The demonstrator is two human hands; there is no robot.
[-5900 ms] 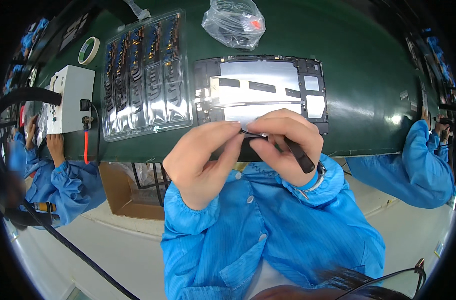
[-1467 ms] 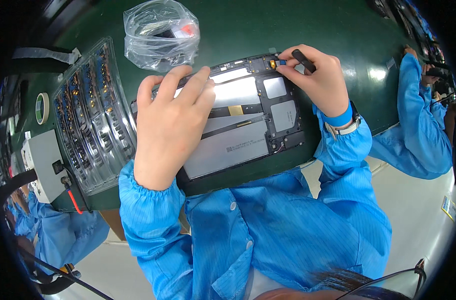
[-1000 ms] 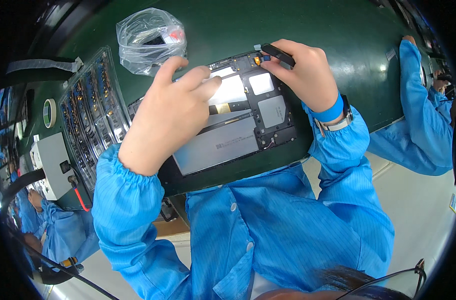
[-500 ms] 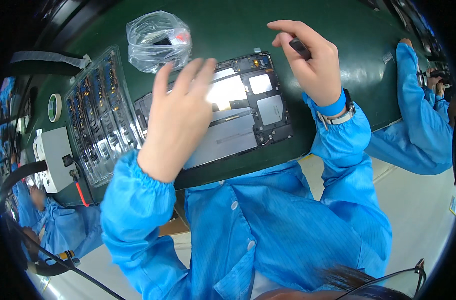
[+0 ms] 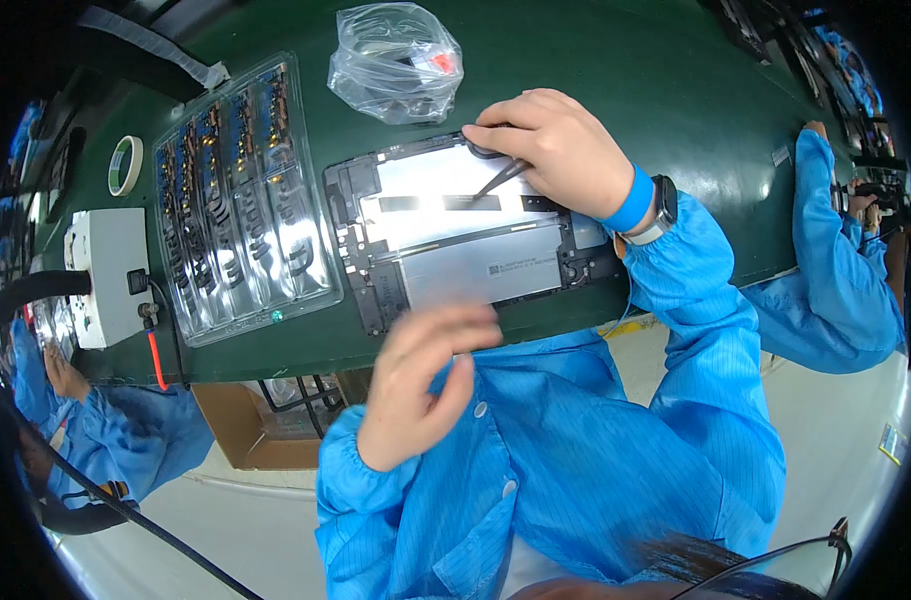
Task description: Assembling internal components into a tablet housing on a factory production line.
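Note:
An opened tablet (image 5: 525,268) lies on the green bench, its silver battery panels and dark circuit parts bared. My right hand (image 5: 575,155) is over its far right part, fingers closed around black tweezers (image 5: 502,178). Their pointed tip is at a dark strip (image 5: 472,202) on the upper silver panel; whether it touches cannot be made out. My left hand (image 5: 415,385) hovers at the bench's front edge, just below the tablet. Its thumb stands apart from the stretched fingers, which are blurred, and nothing shows in it.
Left of the tablet is a clear plastic tray (image 5: 237,325) of small circuit boards. A clear plastic bag (image 5: 395,65) sits behind. Farther left are a tape roll (image 5: 125,166) and a white box (image 5: 113,280) with cables. A cardboard box (image 5: 225,425) stands below the edge; co-workers sit at both sides.
My left hand has come off the tablet toward my body. My right hand has moved left and down over the tablet, bringing the tweezers' tip to the dark strip. The view has shifted.

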